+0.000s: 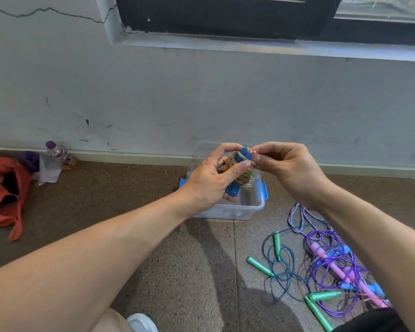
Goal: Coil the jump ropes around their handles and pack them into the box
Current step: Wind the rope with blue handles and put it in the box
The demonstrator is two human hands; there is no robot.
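The left hand (207, 178) grips blue handles (235, 185) wound with orange rope (233, 164); the right hand (283, 164) seemingly pinches the rope end above the box (249, 209).

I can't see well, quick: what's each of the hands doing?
Left hand: holding the blue-handled jump rope bundle with orange cord.
Right hand: pinching the cord at the bundle's top.

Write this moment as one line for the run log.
left hand: holds blue-handled jump rope | right hand: pinches rope end | clear box: below | loose ropes: on floor
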